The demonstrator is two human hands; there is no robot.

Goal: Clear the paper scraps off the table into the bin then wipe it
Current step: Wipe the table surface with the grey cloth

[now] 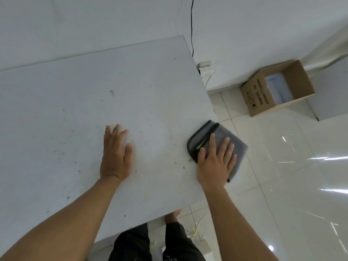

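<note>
The left hand [114, 155] lies flat on the grey table [79, 102], palm down, fingers straight and slightly spread, holding nothing. To its right, at the table's right edge, the right hand [216, 162] presses flat on a grey cloth [220, 136] with dark trim, fingers straight and fanned across it. The cloth lies under those fingers and overhangs the edge, its right side blurred. Further right, on the tiled floor [282, 176] by the wall, stands an open cardboard box [263, 95]; its contents are hard to make out.
</note>
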